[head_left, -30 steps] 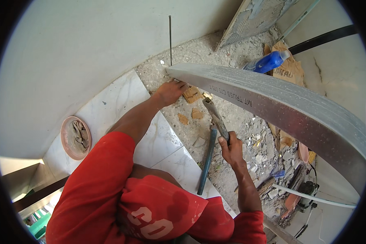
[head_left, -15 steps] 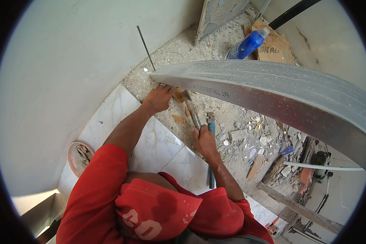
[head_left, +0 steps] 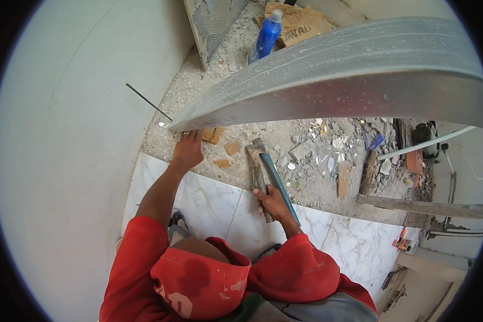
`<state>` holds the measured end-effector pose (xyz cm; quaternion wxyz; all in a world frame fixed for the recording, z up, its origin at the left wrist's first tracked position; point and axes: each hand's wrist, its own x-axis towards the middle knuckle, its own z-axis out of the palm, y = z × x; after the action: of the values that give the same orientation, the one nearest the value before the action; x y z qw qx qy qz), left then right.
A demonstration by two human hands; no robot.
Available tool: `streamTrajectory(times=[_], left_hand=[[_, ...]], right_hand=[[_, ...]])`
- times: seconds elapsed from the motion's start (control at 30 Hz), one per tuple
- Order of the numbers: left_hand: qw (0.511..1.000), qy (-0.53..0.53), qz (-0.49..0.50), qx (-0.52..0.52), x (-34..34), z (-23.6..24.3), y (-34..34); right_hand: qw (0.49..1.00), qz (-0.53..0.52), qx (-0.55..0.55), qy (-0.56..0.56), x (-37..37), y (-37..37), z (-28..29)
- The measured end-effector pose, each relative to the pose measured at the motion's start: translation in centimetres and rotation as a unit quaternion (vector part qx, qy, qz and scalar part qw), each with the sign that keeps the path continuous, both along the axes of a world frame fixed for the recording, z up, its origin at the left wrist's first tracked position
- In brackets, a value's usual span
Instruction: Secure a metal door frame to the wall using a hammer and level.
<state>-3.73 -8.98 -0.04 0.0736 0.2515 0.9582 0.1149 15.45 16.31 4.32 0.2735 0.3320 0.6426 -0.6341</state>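
A long silvery metal beam [head_left: 327, 88] slants across the view above the rubble bed. My left hand [head_left: 188, 151] is at its far-left end, fingers curled against the lower edge, with the fingertips partly hidden. In my right hand [head_left: 273, 204] is a hammer [head_left: 258, 174] with a worn grey-brown handle, head pointing away from me. A blue-handled tool [head_left: 276, 180] lies alongside it on the rubble, running beneath my right wrist. Brown flat pieces [head_left: 232, 148] lie between my two hands, close to the beam.
White marbled tiles [head_left: 209, 201] border the rough rubble bed [head_left: 300, 182]. A thin rod [head_left: 147, 100] sticks up near the left wall. Behind the beam stand a blue bottle [head_left: 265, 37], a paper bag [head_left: 300, 24] and a leaning panel [head_left: 214, 24]. A wooden strip [head_left: 424, 205] lies at the right.
My view has turned, so the scene appears shifted. My right hand has drawn the hammer back from the beam toward me, beside the blue-handled tool. My left hand stays at the beam's end.
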Motion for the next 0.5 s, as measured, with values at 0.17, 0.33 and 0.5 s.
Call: streamTrajectory(times=[0.17,0.33,0.5], left_hand=[[0.997,0.048,-0.055,-0.026,-0.4,-1.2,0.0],[0.995,0.066,-0.066,0.018,-0.8,-2.0,0.0],[0.996,0.051,-0.069,0.032,-0.4,-1.5,0.3]], right_hand=[[0.944,0.080,0.274,0.167,5.1,0.8,3.7],[0.857,-0.186,0.474,0.080,23.8,0.4,6.4],[0.706,-0.278,0.646,-0.076,39.9,-3.7,6.2]])
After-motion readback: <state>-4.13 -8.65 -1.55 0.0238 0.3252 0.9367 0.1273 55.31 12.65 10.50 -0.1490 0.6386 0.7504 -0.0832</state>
